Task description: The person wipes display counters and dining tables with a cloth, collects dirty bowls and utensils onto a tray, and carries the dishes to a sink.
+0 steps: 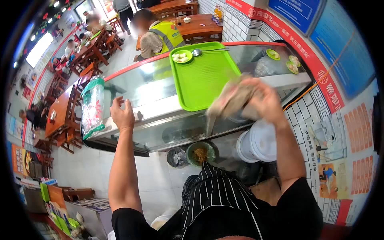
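A greyish-beige cloth (234, 96) hangs from my right hand (262, 98), whose fingers are closed around it; the cloth is smeared by motion. It is at the lower right edge of a bright green tray (204, 86). On the tray's far side sit a small green plate (182, 57) with pale round pieces and a metal ladle or spoon (197, 52). My left hand (122, 112) is over the near edge of the glass-topped counter (150, 86), fingers apart and bent, holding nothing. A clear plastic package with green ends (93, 106) lies to its left.
Small green plates (273, 54) show through the glass at the right. White buckets (260, 141) stand below the counter on the right. A green bin (201, 154) and a dark bin (177, 157) sit on the floor. Beyond the counter, a person in a yellow vest (168, 35) sits.
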Demonstrator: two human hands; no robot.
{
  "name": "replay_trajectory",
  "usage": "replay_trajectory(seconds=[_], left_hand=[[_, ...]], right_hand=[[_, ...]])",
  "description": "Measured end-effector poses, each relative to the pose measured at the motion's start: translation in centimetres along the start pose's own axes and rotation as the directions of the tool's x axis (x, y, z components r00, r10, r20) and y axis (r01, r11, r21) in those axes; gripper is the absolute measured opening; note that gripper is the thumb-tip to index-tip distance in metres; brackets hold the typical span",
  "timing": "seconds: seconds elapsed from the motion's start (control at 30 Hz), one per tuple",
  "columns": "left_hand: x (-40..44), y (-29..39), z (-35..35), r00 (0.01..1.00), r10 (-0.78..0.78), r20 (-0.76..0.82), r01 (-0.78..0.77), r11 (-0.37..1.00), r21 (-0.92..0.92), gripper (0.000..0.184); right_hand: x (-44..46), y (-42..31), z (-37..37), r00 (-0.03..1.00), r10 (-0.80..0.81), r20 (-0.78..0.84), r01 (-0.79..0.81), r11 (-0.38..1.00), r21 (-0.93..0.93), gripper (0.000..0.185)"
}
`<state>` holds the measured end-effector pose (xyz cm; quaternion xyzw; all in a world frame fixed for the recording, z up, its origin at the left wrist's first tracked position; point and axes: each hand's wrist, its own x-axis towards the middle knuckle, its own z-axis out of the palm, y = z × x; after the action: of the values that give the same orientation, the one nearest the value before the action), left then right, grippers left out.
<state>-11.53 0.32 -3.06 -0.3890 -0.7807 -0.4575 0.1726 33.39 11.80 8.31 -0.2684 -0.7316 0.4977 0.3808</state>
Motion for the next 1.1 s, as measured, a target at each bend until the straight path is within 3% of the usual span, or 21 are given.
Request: replay_trajectory(seconds=[0.07,0.1,0.13,0.17,0.23,0.33,0.43,0.5,0.77,0.97,1.0,1.03,1.1], left_hand=[[-0.2,3.4,1.2,0.983,-0.079,0.165,0.108,0.979,-0.171,0.03],[-0.7,5.7,2.7,0.979,-0.01,0.202,0.057,0.972,-0.227,0.033],[-1.2,8.8,3.6,0.939,0.011,0.344,0.06,0.979,-0.194,0.038],[-1.8,11.5,5.0,0.895,0.014,0.445,0.069,0.983,-0.169,0.047],[-2.3,15.9,6.9,0.79,-0.115,0.602,0.149,0.989,-0.007,0.06],[-3.1,18.0,8.5,0.794,-0.046,0.607,0.04,0.999,0.024,0.057],[-2.3,16.9,10.2,0.811,-0.05,0.583,0.044,0.999,0.025,0.051],[-1.4,16.2,9.7,0.844,-0.102,0.527,0.138,0.99,-0.029,0.048],[2.6,3.7,3.6,0.886,-0.174,0.431,0.204,0.979,-0.025,0.051],[4.1,0.9,-1.4,0.882,-0.168,0.441,0.1,0.98,0.174,0.052],[3.9,1.4,-2.0,0.881,-0.218,0.419,0.08,0.943,0.322,0.048],[3.4,0.6,-1.9,0.881,-0.235,0.411,0.098,0.94,0.327,0.048],[2.0,-1.1,-1.8,0.98,0.003,0.201,-0.005,1.0,0.009,0.043]], right_hand=[[1.6,3.7,-6.5,0.967,-0.077,-0.243,0.024,0.976,-0.216,0.045],[2.8,6.8,-9.6,0.941,-0.123,-0.314,-0.009,0.922,-0.388,0.041],[3.5,9.6,-11.5,0.912,-0.177,-0.369,-0.058,0.836,-0.546,0.039],[3.5,11.8,-12.0,0.907,-0.176,-0.384,-0.067,0.837,-0.542,0.039],[4.1,14.1,-12.2,0.922,-0.229,-0.313,-0.252,0.259,-0.932,0.044],[4.6,15.3,-13.5,0.916,-0.174,-0.36,-0.291,0.327,-0.899,0.05],[4.9,15.4,-14.5,0.916,-0.163,-0.368,-0.289,0.369,-0.883,0.047],[4.9,14.7,-14.9,0.925,-0.118,-0.36,-0.295,0.373,-0.88,0.047],[5.1,15.5,-14.7,0.931,-0.166,-0.324,-0.256,0.333,-0.907,0.048],[5.0,14.5,-13.5,0.953,-0.109,-0.284,-0.242,0.299,-0.923,0.05],[5.2,14.5,-13.3,0.954,-0.094,-0.284,-0.249,0.281,-0.927,0.05],[5.2,14.3,-13.1,0.959,-0.094,-0.267,-0.232,0.279,-0.932,0.05],[5.7,14.1,-12.7,0.954,0.005,-0.298,-0.287,0.29,-0.913,0.051]])
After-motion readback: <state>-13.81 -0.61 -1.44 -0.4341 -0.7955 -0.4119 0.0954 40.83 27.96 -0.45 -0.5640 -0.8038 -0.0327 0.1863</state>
